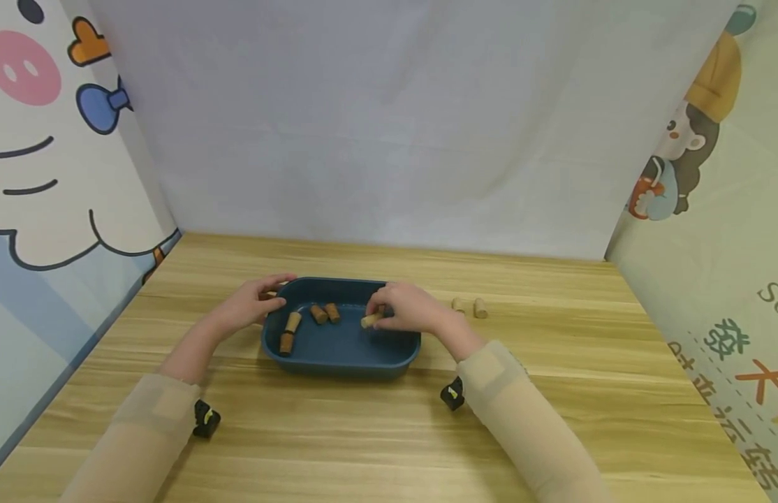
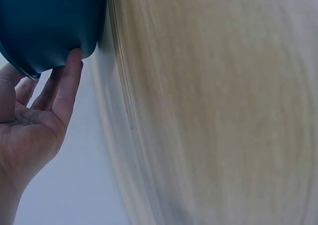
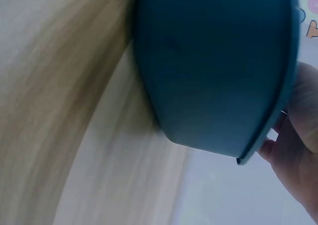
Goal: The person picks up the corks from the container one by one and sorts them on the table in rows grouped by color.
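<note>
A dark blue oval-cornered basin (image 1: 341, 360) stands on the wooden table. My left hand (image 1: 251, 304) grips its left end, with the thumb over the rim and the fingers against the outer wall, as the left wrist view shows. Inside the basin's right half, my right hand (image 1: 404, 307) pinches a pale cork (image 1: 370, 321) between thumb and fingers. Several corks lie on the basin's left side: a pale cork (image 1: 293, 322), a brown cork (image 1: 286, 343) touching it, and two more brown corks (image 1: 318, 314) side by side. The right wrist view has the basin wall covering the fingertips.
Two pale corks (image 1: 480, 308) stand on the table (image 1: 339, 433) to the right of the basin, one partly behind the right hand. A white cloth (image 1: 389, 140) hangs behind the table, with printed cartoon sheets at both sides.
</note>
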Demonstrator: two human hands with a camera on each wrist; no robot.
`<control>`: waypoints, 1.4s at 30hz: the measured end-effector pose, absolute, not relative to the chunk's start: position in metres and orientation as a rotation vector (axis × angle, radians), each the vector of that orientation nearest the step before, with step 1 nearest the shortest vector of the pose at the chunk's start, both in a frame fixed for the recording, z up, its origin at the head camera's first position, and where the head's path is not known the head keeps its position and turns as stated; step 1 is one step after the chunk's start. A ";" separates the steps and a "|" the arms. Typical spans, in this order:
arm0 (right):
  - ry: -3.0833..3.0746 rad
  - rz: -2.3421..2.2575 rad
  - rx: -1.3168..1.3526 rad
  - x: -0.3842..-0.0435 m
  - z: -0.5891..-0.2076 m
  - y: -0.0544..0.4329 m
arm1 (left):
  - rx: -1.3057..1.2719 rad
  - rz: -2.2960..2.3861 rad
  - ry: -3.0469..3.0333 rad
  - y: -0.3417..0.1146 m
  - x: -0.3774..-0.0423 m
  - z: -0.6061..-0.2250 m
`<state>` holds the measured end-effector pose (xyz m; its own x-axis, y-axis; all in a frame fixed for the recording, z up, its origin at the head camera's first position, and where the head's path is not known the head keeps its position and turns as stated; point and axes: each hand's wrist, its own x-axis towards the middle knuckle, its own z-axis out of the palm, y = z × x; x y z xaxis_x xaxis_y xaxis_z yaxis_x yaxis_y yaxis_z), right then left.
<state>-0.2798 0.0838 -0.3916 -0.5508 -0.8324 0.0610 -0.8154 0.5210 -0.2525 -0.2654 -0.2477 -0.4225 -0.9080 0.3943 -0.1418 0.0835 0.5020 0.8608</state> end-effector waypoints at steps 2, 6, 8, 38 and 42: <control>2.682 -0.424 -1.449 -0.279 -0.388 0.085 | 0.399 1.370 2.425 -0.248 -0.265 -0.423; 2.699 -0.478 -1.466 -0.276 -0.380 0.089 | 0.401 1.381 2.417 -0.247 -0.265 -0.422; 2.716 -0.497 -1.460 -0.274 -0.376 0.092 | 0.402 1.382 2.416 -0.247 -0.265 -0.422; 2.924 -0.806 -1.456 -0.263 -0.347 0.153 | 0.408 1.350 2.440 -0.247 -0.266 -0.422; 2.970 -0.825 -1.435 -0.260 -0.343 0.163 | 0.398 1.346 2.437 -0.247 -0.266 -0.422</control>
<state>-0.2603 0.1627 -0.3431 -0.6166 -0.6629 0.4246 -0.7869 0.5339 -0.3093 -0.2659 -0.2469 -0.4219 -0.9073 0.3934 -0.1485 0.0838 0.5152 0.8530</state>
